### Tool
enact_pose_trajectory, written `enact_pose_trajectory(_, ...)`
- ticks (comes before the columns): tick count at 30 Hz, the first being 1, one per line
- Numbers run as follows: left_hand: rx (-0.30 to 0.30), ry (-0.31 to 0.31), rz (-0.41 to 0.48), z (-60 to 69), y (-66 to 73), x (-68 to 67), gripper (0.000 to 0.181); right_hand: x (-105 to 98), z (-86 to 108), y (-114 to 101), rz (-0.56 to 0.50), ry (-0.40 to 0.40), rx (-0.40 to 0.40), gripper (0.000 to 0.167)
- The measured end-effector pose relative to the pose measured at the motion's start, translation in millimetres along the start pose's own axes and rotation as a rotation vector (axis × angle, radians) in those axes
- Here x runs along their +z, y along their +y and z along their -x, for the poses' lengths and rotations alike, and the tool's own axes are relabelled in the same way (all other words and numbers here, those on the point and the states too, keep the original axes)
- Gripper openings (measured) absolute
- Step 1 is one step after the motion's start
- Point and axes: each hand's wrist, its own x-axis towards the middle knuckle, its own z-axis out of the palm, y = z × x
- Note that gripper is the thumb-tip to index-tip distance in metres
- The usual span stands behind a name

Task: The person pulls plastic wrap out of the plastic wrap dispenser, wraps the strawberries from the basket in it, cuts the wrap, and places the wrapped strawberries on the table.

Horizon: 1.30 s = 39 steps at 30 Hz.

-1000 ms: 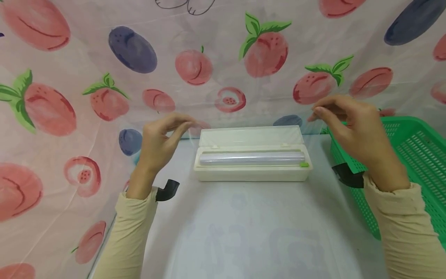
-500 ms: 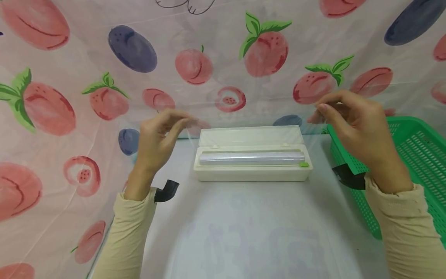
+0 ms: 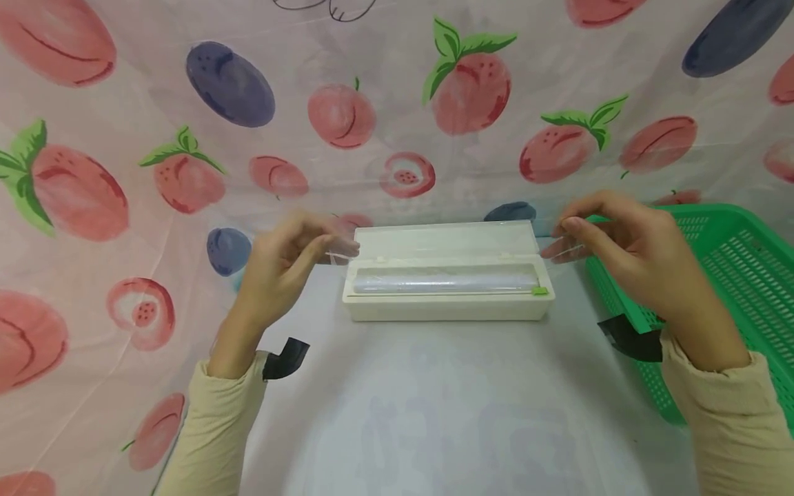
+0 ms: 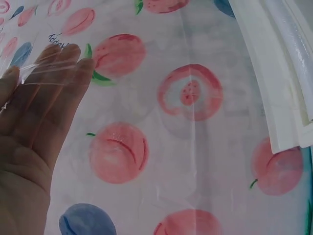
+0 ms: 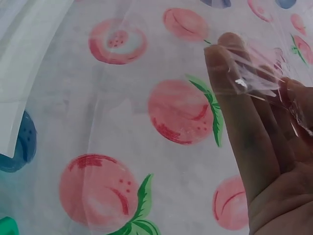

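Observation:
A sheet of clear film (image 5: pixel 259 85) stretches between the two hands, above a white box (image 3: pixel 446 308) whose lid stands up. Inside the box lies a roll of film (image 3: pixel 446 281), with a small green piece at its right end. My left hand (image 3: pixel 279 272), left of the box, pinches one side of the film between thumb and fingers. On the right, my right hand (image 3: pixel 639 258) pinches the other side. Both wrist views show thin folds of film across the fingers of the left hand (image 4: pixel 36 122) and the right hand (image 5: pixel 264 132).
A green perforated basket (image 3: pixel 732 275) stands at the right, partly behind the right forearm. Behind the box hangs a fruit-print sheet (image 3: pixel 397 83). The white tabletop (image 3: pixel 434 399) lies in front of the box. Black pieces sit at both wrists.
Both hands have come down, bringing the film lower over the box. The head view has shifted slightly; the box and basket stay in place.

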Motion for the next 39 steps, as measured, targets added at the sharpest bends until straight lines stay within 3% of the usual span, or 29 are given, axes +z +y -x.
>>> enact_pose_trajectory(7, -0.048, -0.089, 0.073, 14.6, 0.4, -2.0, 0.014, 1.9, 14.5, 6.6, -0.113, -0.113, -0.015, 0.019)
enact_pose_trajectory(12, -0.069, -0.181, 0.124, 26.7, 0.9, -4.5, 0.015, 3.0, 24.6, 12.9, -0.264, -0.221, -0.028, 0.022)
enact_pose_trajectory(17, -0.165, -0.318, 0.109, 39.5, 0.3, 1.4, 0.011, 6.1, 36.0, 21.7, -0.452, -0.372, 0.011, 0.026)
enact_pose_trajectory(22, -0.328, -0.423, 0.157, 49.4, -0.8, 10.5, 0.005, 12.5, 49.1, 30.6, -0.498, -0.503, 0.074, 0.03)
enact_pose_trajectory(26, -0.407, -0.476, 0.162, 57.4, -3.5, 16.7, 0.007, 17.3, 57.1, 35.7, -0.537, -0.591, 0.131, 0.026)
enact_pose_trajectory(30, -0.448, -0.525, 0.158, 66.3, -8.7, 23.4, 0.01, 21.6, 63.9, 39.7, -0.549, -0.635, 0.19, 0.023)
enact_pose_trajectory(35, -0.483, -0.571, 0.139, 79.0, -16.1, 31.2, 0.006, 29.0, 74.3, 45.1, -0.509, -0.663, 0.204, 0.02)
enact_pose_trajectory(39, -0.491, -0.611, 0.076, 90.3, -22.9, 36.7, 0.006, 34.7, 81.6, 47.7, -0.471, -0.702, 0.241, 0.015)
